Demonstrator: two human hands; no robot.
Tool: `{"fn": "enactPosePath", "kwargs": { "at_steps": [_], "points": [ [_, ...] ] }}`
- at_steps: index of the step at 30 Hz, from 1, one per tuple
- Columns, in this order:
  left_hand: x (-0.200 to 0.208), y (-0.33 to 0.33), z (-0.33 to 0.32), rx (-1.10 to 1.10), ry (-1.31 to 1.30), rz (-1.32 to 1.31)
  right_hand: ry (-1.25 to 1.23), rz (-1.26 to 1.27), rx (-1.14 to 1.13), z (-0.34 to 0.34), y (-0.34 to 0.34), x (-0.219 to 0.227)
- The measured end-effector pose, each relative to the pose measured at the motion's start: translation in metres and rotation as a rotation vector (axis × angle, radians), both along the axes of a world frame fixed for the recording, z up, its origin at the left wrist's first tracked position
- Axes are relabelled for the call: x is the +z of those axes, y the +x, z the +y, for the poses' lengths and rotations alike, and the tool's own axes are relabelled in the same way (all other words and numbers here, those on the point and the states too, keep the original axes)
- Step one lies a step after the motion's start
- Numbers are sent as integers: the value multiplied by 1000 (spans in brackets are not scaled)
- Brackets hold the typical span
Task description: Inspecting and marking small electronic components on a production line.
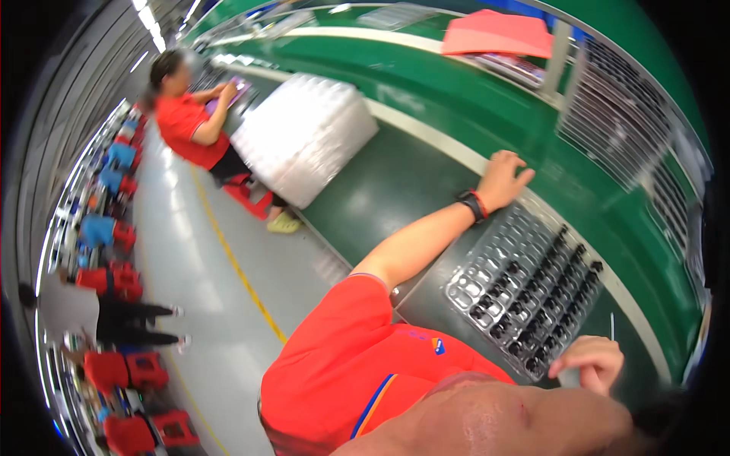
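Observation:
A clear plastic tray [483, 283] with rows of moulded pockets lies on the green table in front of me. Small black parts [536, 304] sit in several of its rows, while the pockets toward its left and far side hold none. My left hand [503, 178] reaches past the tray's far left corner, fingers apart and holding nothing, over a pale strip on the table. A dark band circles that wrist. Close to the tray's near right corner, my right hand [595, 360] has its fingers curled around something small and pale that I cannot make out.
A wrapped stack of white trays [304, 137] stands on the table to the left. Beyond it a person in red [190, 125] sits handling a purple thing. Wire racks [612, 114] and a salmon-coloured sheet [498, 36] are at the far side. An aisle with several people runs left.

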State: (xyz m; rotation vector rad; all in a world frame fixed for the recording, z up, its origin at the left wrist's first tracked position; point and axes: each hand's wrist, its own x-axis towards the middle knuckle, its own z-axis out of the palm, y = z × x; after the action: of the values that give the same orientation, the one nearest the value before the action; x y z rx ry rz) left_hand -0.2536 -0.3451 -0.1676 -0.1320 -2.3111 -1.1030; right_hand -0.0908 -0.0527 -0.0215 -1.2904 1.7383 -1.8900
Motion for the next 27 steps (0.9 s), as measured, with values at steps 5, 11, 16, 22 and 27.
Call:
{"fn": "enactPosePath", "kwargs": {
  "at_steps": [5, 11, 16, 22, 27],
  "points": [
    [-12, -2, -9, 64, 31, 67, 230, -170, -880, 29, -19, -119],
    [-26, -21, -1, 136, 55, 71, 312, 3, -1159, 29, -39, -122],
    [-36, -27, -3, 166, 18, 45, 262, 123, -1203, 18, -39, -122],
    [-48, -29, -9, 187, 63, 78, 280, 46, -1227, 26, -52, -126],
    [-49, -34, 1, 145, 42, 80, 396, 265, -1270, 36, -50, -121]
  ]
}}
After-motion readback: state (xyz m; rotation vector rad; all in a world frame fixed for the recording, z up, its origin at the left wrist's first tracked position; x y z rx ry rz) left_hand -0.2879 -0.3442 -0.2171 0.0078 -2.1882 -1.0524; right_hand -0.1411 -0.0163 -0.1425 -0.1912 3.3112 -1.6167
